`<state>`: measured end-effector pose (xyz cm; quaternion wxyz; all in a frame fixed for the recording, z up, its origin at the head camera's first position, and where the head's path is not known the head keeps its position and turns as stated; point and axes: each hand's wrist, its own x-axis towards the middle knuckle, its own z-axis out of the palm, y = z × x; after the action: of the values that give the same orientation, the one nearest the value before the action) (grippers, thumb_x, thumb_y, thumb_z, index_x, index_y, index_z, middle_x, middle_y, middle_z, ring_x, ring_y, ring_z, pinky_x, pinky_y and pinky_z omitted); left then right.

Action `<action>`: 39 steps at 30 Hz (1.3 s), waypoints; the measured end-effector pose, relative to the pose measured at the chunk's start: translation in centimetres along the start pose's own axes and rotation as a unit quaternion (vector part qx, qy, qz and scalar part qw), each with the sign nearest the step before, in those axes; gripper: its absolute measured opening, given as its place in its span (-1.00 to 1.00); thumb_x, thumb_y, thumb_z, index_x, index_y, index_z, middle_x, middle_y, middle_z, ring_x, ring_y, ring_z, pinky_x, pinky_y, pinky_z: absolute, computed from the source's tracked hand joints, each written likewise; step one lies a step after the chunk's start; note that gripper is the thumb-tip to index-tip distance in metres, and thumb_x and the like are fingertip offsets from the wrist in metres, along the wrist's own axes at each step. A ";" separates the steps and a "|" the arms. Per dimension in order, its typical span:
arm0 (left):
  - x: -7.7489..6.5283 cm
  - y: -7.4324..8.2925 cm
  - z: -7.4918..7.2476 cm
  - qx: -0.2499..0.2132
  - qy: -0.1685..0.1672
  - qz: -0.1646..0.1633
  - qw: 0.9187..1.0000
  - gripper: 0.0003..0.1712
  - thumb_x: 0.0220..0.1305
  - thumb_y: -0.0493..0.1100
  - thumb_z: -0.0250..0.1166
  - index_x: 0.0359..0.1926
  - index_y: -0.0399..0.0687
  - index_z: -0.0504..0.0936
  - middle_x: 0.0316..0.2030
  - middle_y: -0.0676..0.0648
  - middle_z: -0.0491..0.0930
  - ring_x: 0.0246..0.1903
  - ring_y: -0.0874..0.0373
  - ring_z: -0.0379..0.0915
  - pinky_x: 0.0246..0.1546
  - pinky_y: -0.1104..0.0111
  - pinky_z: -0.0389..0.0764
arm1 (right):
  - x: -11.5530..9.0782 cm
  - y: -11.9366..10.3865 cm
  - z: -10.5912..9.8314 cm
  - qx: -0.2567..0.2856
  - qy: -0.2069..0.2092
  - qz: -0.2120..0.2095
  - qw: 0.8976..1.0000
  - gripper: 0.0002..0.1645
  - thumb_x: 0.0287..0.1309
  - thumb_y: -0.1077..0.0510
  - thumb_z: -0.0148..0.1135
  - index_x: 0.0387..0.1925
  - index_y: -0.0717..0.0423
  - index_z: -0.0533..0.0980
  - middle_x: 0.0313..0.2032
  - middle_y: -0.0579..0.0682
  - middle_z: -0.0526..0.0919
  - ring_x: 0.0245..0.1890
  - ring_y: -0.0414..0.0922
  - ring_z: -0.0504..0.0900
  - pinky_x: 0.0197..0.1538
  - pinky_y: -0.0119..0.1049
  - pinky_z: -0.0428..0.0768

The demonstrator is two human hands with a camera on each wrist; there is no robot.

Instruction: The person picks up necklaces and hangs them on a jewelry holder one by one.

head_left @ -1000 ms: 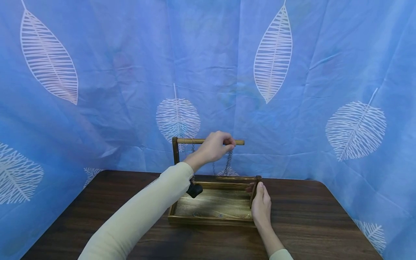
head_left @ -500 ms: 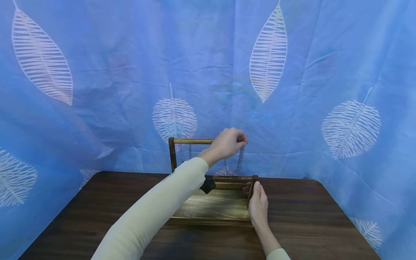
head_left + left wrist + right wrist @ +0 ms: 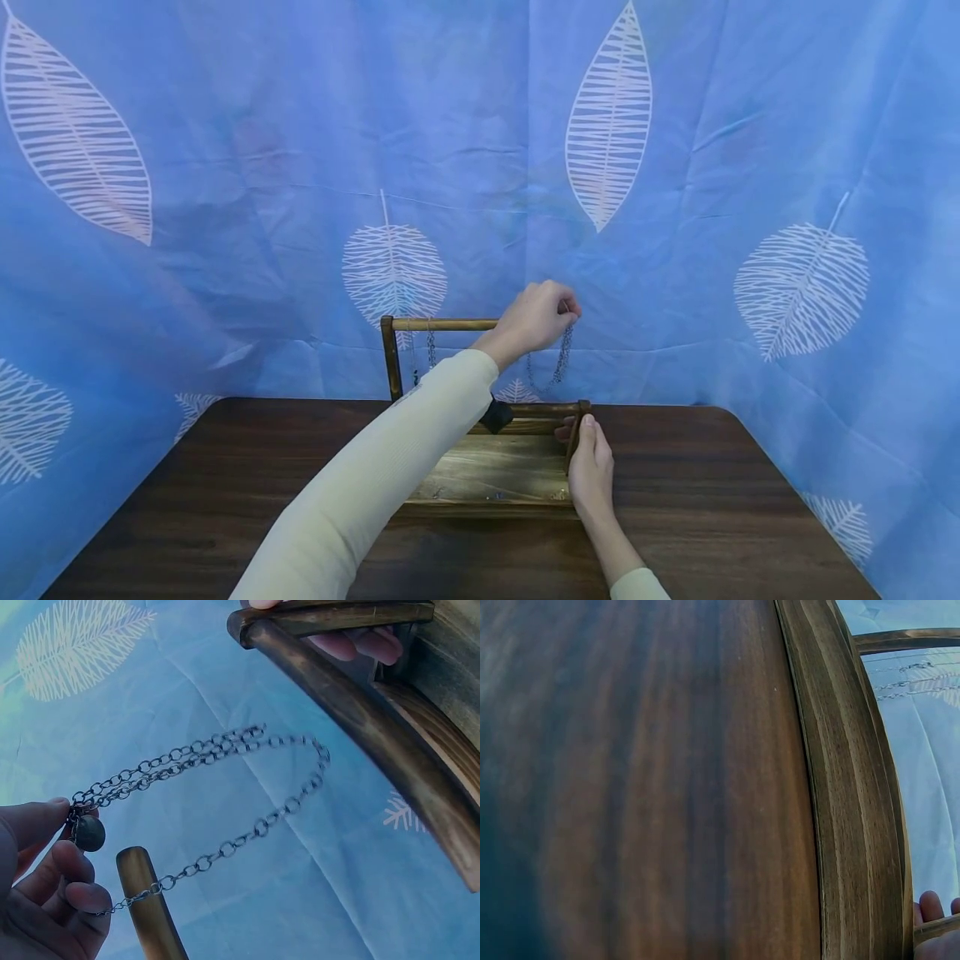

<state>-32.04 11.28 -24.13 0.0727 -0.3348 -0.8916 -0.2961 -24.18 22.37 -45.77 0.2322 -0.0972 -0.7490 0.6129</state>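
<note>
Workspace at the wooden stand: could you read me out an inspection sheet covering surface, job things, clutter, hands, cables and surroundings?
Surface: dark wood-grain table, dry-looking where visible.
Job things: linked chain with a rounded dark pendant, crossing the high bar's tip in the left wrist view; contact unclear. Other chains hang from that bar. Shallow tray below.
Clutter: tiny bits in the tray, too small to identify.
Left hand: pinches the linked chain.
Right hand: grips the right post.
Cables: nothing seen.
Surroundings: blue cloth printed with white leaves.
</note>
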 end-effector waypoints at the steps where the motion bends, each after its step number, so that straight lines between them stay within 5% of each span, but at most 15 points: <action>1: 0.1 0.0 0.0 0.000 0.000 -0.002 1.000 -0.83 0.50 -0.18 0.21 -0.08 -0.02 0.73 -0.21 0.05 0.67 -0.39 0.31 0.53 -0.37 0.44 0.55 | 0.0 0.0 0.0 0.000 0.000 0.002 1.000 -0.22 0.57 -0.32 -0.43 0.10 0.18 0.51 -0.05 0.19 0.67 0.10 0.08 0.53 0.14 -0.09 0.35; 39: 0.8 -2.2 -1.4 -0.017 0.035 -0.045 0.998 -0.81 0.50 -0.20 0.20 -0.06 -0.13 0.72 -0.16 -0.03 0.68 -0.35 0.19 0.55 -0.37 0.33 0.58 | 0.0 -0.1 -0.1 0.000 -0.006 -0.005 1.000 -0.16 0.53 -0.37 -0.43 0.13 0.19 0.50 -0.03 0.21 0.65 0.10 0.12 0.54 0.16 0.02 0.38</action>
<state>-34.20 9.61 -23.76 0.0845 -0.2850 -0.8975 -0.3258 -24.14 22.44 -45.69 0.2308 -0.0903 -0.7504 0.6128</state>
